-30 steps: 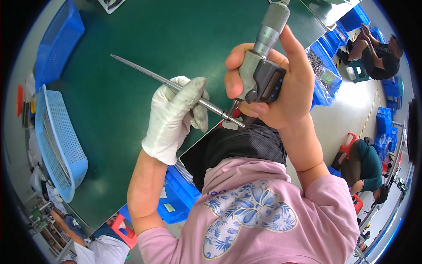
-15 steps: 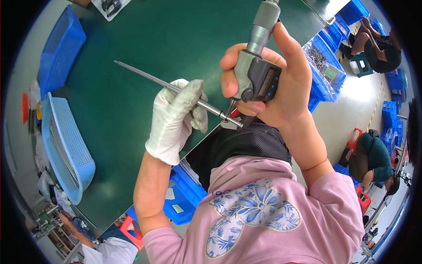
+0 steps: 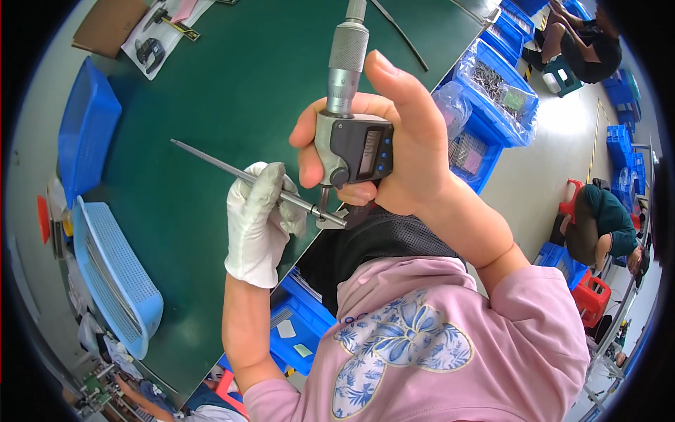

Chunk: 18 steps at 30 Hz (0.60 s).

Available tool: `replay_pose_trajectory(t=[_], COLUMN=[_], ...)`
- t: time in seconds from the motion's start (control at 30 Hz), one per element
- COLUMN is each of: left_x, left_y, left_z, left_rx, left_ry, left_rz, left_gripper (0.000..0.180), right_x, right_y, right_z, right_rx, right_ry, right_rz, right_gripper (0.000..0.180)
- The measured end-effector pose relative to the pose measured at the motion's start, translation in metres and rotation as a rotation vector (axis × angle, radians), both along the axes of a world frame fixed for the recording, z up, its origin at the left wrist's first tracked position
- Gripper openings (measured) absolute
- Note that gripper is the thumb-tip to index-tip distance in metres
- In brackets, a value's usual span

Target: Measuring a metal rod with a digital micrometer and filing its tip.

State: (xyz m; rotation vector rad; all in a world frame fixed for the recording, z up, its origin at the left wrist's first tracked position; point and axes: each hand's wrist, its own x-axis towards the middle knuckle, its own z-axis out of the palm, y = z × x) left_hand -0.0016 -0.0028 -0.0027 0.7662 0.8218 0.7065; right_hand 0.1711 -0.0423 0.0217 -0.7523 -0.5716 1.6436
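From where I stand, the digital micrometer (image 3: 351, 144) is held up with its knurled grey thimble pointing away from the wearer, dark display and blue buttons facing upward. The slim, silvery metal rod (image 3: 223, 166) slants across its spindle, tapered tip out to the left, grooved thicker end at the micrometer's measuring gap.

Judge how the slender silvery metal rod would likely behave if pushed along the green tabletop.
The silvery rod seems stiff: it extends straight from the white-gloved left hand without visible sag. It looks cylindrical, so it may roll on the green tabletop. Its shine suggests it could slip.
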Motion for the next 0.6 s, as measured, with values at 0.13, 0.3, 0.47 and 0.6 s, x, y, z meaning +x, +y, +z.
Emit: replay_pose_trajectory(t=[0.13, 0.3, 0.47, 0.6], left_x=[-0.0002, 0.0001, -0.0025, -0.0021], left_y=[0.0010, 0.0026, 0.0036, 0.0029], left_z=[0.0001, -0.0012, 0.0001, 0.0037], left_rx=[0.009, 0.008, -0.039, -0.062], left_ry=[0.008, -0.009, -0.072, -0.068], left_rz=[-0.005, 0.005, -0.009, -0.005], left_gripper=[0.020, 0.019, 0.019, 0.020], right_x=[-0.0014, -0.0034, -0.0021, -0.0012], right_y=[0.0000, -0.0004, 0.0008, 0.0005], right_z=[0.0009, 0.0022, -0.0020, -0.0058], right_rx=[-0.007, -0.056, -0.015, 0.017], right_ry=[-0.038, 0.024, 0.126, 0.165], right_rz=[-0.005, -0.046, -0.022, -0.004], right_gripper=[0.079, 0.076, 0.072, 0.072])
